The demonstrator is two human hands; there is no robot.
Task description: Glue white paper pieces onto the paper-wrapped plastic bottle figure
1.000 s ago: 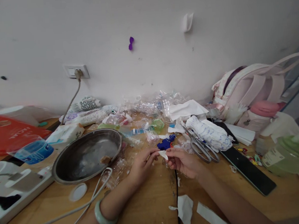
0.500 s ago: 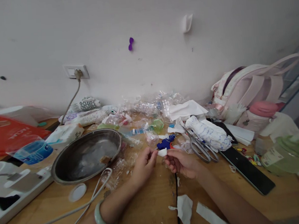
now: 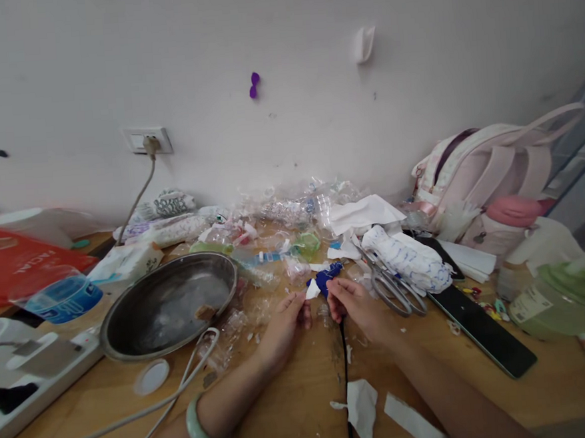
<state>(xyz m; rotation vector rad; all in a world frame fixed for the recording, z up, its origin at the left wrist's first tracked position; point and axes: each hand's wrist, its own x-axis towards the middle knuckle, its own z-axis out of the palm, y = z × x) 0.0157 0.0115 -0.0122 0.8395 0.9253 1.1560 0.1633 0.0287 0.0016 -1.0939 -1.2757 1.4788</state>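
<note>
My left hand (image 3: pixel 292 316) pinches a small piece of white paper (image 3: pixel 313 289) between thumb and fingertips, with its point upward. My right hand (image 3: pixel 353 306) is closed just to the right, its fingertips pressed together. What these fingers hold, if anything, is hidden. Right behind both hands lies a blue tool (image 3: pixel 328 274) that looks like a glue gun, partly covered by the right fingers; whether they touch it I cannot tell. A black cord (image 3: pixel 346 375) runs below the right hand toward the front edge. Torn white paper (image 3: pixel 362 411) lies beside that cord.
Left stands a dark metal basin (image 3: pixel 168 308), with a white cable (image 3: pixel 136 417) and power strip (image 3: pixel 43 383) nearby. Grey scissors (image 3: pixel 392 291), a white wrapped bundle (image 3: pixel 408 257) and a black phone (image 3: pixel 485 332) lie right. Clear plastic wrappings (image 3: pixel 286 209) pile along the wall.
My right hand has let go of the white paper and moved slightly right and up, in front of the blue tool. The left hand keeps the paper, now turned more upright.
</note>
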